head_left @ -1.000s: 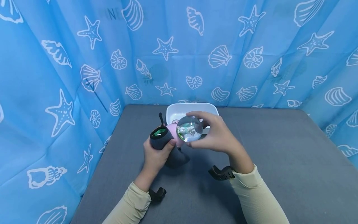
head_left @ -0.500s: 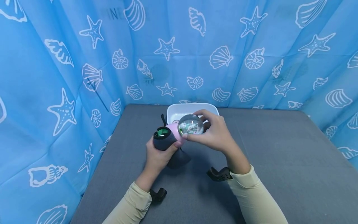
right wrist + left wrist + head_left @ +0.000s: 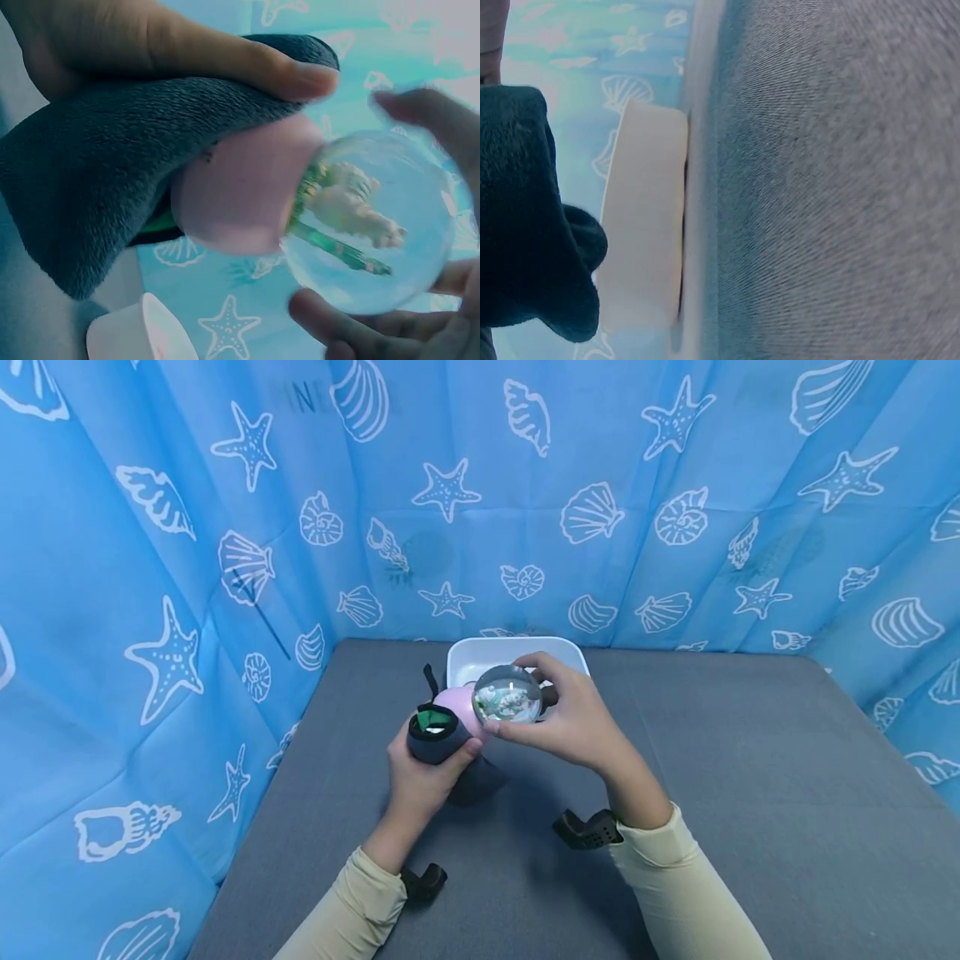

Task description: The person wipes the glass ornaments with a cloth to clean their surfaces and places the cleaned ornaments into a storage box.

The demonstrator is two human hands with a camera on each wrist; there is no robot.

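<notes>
A snow globe with a clear glass ball (image 3: 507,695) and a pink base (image 3: 459,703) is held up above the table, lying on its side. My left hand (image 3: 416,781) grips a dark grey cloth (image 3: 112,157) that wraps part of the base, its thumb lying along the cloth. Green shows inside the cloth's rolled end, and a black loop (image 3: 430,681) sticks up from it. With thumb and fingers spread around the glass, my right hand (image 3: 573,718) holds the ball. A small white figure and greenery show inside the glass. In the left wrist view the cloth (image 3: 517,217) hangs down.
A white tray (image 3: 480,649) stands behind the hands, near the back edge of the grey table (image 3: 750,760). Blue curtains (image 3: 480,543) with shell and starfish prints rise behind and at the sides. Black straps (image 3: 588,829) sit at both wrists.
My right thumb has shifted up the near side of the glass, and the scene inside appears turned. The left hand and cloth have moved only slightly.
</notes>
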